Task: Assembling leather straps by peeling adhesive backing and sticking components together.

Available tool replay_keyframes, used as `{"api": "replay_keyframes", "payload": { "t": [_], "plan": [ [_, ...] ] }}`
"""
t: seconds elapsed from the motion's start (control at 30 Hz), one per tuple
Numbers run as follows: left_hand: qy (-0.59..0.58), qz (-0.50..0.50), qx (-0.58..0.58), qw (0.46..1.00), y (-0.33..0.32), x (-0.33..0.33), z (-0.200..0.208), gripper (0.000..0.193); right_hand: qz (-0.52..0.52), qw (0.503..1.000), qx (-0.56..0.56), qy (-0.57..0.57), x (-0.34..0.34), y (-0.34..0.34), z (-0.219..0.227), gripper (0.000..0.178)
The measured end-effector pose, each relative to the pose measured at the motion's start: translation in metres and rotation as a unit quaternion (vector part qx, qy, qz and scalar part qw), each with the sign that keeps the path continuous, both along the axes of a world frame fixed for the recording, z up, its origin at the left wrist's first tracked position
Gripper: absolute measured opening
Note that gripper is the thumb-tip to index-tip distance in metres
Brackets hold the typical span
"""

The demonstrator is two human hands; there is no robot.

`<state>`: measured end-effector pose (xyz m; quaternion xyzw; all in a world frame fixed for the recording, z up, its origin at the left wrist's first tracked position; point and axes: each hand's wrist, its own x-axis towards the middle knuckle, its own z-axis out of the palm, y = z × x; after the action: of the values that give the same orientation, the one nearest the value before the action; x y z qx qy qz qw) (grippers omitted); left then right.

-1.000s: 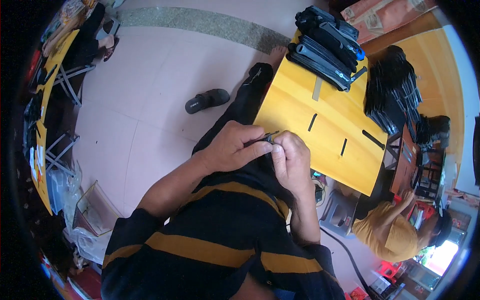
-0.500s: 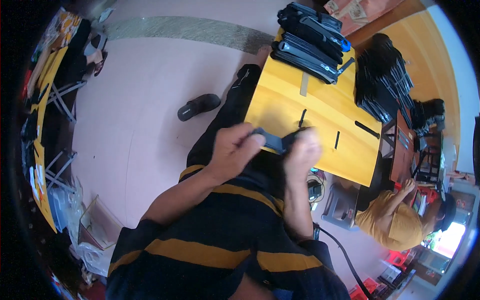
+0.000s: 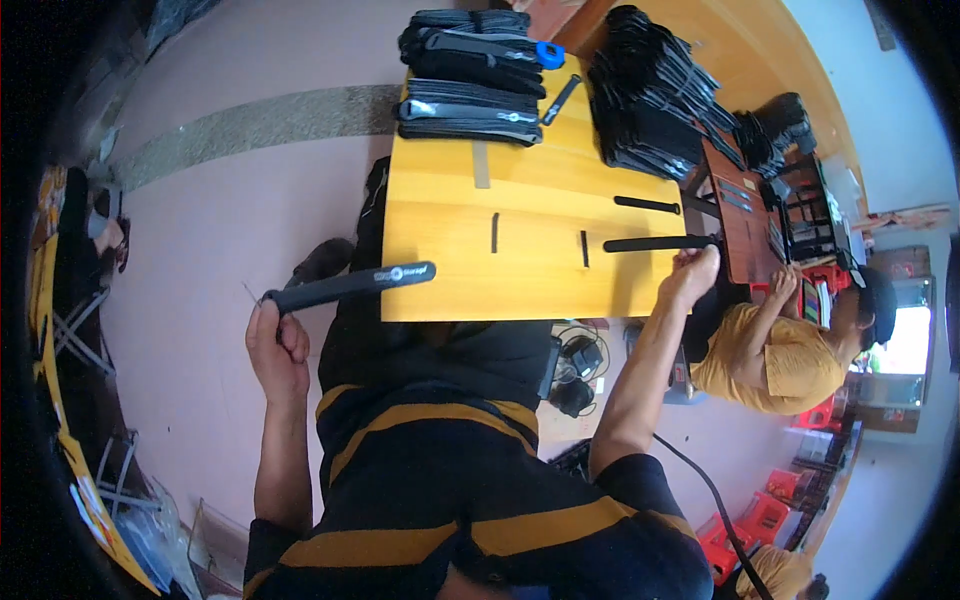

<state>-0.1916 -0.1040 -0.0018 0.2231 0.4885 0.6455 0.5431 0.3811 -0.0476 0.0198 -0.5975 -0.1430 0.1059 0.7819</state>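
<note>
My left hand (image 3: 277, 350) is closed on one end of a black strap (image 3: 350, 287) with pale print near its rounded free tip. It holds the strap out left of the yellow table (image 3: 430, 290), with the tip over the table's near left corner. At the table's right edge, my right hand (image 3: 690, 275) pinches the end of a second black strap (image 3: 640, 244), which points left across the top. Just beyond it lies another black strap (image 3: 645, 204). Two short dark strips, one on the left (image 3: 494, 232) and a right strip (image 3: 585, 249), mark the tabletop.
Stacks of black straps (image 3: 470, 125) fill the table's far end, with a blue round item (image 3: 550, 54) on them. More black bundles (image 3: 650, 100) stand to the right. A person in a yellow shirt (image 3: 770, 355) sits at the right. A dark slipper (image 3: 322, 262) lies on the floor.
My hands were close together over the near edge, around a dark strap. Now they are wide apart, each with a strap. The view has shifted, so the table appears further left.
</note>
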Motion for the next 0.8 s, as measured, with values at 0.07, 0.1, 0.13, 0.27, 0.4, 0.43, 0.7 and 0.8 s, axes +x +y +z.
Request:
{"api": "replay_keyframes", "payload": {
  "t": [0.07,0.1,0.13,0.27,0.4,0.43,0.7,0.8],
  "plan": [
    [0.028,-0.018,0.0,0.999,-0.002,0.004,0.0,0.032,0.038,0.999,-0.023,-0.016,0.009,0.002,-0.011,0.022],
    [0.013,-0.015,-0.01,1.0,-0.002,0.008,0.0,0.032,0.043,0.997,-0.045,-0.055,0.015,0.003,-0.02,0.023],
    [-0.003,-0.01,-0.021,1.0,-0.003,0.012,-0.001,0.032,0.049,0.992,-0.067,-0.094,0.019,0.006,-0.026,0.024],
    [0.001,-0.053,-0.017,0.998,0.0,0.029,0.007,0.031,0.006,0.975,-0.146,-0.169,0.066,0.008,-0.058,0.033],
    [0.008,-0.035,-0.024,0.999,0.001,0.025,0.004,0.031,-0.057,0.902,-0.315,-0.289,0.069,0.01,-0.065,0.04],
    [0.009,-0.037,-0.022,0.999,0.001,0.023,0.003,0.031,-0.051,0.871,-0.369,-0.321,0.068,0.009,-0.065,0.041],
    [0.015,-0.06,-0.002,0.998,0.005,0.02,-0.003,0.032,-0.098,0.782,-0.534,-0.308,0.069,-0.001,-0.052,0.039],
    [0.026,-0.075,0.014,0.997,0.005,0.024,-0.001,0.029,-0.09,0.808,-0.512,-0.276,0.059,-0.005,-0.046,0.041]
  ]
}}
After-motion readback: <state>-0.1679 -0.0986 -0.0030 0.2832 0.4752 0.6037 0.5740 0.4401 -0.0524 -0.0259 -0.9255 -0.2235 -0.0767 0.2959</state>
